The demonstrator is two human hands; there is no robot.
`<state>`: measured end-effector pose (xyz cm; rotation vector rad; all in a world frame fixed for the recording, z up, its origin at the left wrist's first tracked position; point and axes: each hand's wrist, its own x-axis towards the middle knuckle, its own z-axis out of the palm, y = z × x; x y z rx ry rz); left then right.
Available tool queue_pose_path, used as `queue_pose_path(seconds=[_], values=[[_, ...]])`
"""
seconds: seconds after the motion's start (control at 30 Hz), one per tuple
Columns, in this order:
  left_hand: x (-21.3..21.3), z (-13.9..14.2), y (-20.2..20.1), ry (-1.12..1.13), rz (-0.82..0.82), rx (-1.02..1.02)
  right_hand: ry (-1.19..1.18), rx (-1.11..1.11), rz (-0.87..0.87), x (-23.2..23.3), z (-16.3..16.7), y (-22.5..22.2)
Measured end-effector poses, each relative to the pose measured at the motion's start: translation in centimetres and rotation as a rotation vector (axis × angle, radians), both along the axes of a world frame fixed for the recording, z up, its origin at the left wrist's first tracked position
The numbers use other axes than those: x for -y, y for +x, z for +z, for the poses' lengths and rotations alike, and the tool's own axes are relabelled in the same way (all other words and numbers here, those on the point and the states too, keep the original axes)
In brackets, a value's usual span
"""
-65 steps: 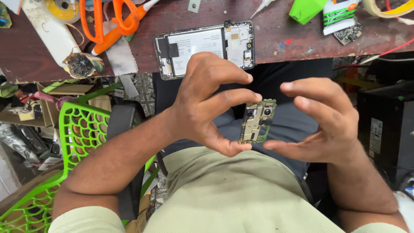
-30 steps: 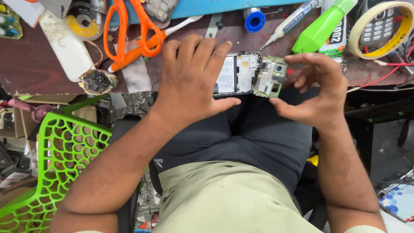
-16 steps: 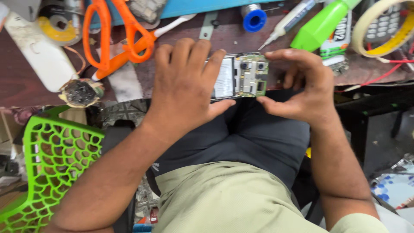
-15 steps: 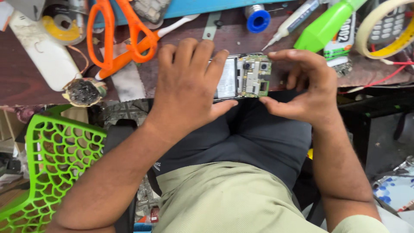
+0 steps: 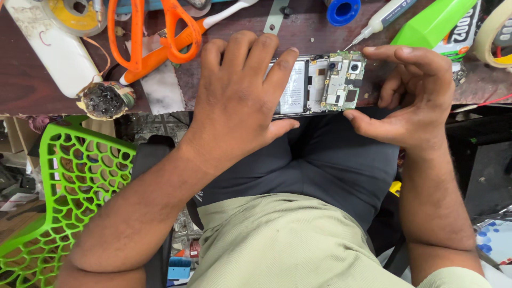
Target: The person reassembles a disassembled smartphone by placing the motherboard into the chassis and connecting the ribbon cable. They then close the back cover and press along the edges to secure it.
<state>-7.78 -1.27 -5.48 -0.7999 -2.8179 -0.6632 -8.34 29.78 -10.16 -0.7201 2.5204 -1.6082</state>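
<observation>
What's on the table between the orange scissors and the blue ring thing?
In the head view, a thin grey metal strip lies between the orange scissors and the blue ring.

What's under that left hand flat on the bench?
The left hand covers part of an opened phone; its battery and green circuit board show beside it. The covered part is hidden.
</observation>
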Motion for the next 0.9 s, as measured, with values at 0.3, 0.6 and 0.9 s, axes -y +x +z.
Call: queue_pose_path(seconds=[0.3, 0.6, 0.9], values=[[-0.5, 2.0, 0.0, 0.121, -0.082, 0.023, -0.047, -0.151, -0.006, -1.0, -0.6, -0.4], [-2.1, 0.8, -0.8, 0.065, -0.305, -0.06, -0.096, -0.239, 0.067, -1.7, -1.1, -0.8], [-3.4, 0.7, -2.0, -0.032, -0.336, -0.021, -0.166, -0.089, 0.023, -1.9, -0.9, -0.5]])
